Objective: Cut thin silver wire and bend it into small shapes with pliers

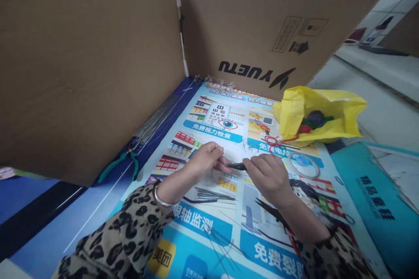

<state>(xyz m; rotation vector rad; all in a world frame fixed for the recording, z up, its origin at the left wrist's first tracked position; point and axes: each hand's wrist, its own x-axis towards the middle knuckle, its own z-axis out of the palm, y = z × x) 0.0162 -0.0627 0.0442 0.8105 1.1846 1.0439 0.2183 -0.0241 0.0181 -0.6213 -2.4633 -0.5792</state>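
Over the middle of the printed poster, my left hand (208, 160) is closed, its fingers pinched on something too small to make out. Facing it from the right, my right hand (267, 176) is wrapped round a dark slim tool (238, 166), whose tip reaches my left fingertips. Under my right wrist lies a pair of dark scissors or pliers (273, 211) with pointed tips. Several thin wires (214, 195) rest on the poster below my hands, and more loose wires (222, 244) are nearer the front.
Cardboard walls (98, 52) rise at the left and back. Green-handled pliers (122, 161) lie beside a wire bundle (157, 117). On the right are a yellow bag (347, 109) with coloured yarn, red cord (276, 141), a clear ring (304, 165) and a teal box (369, 196).
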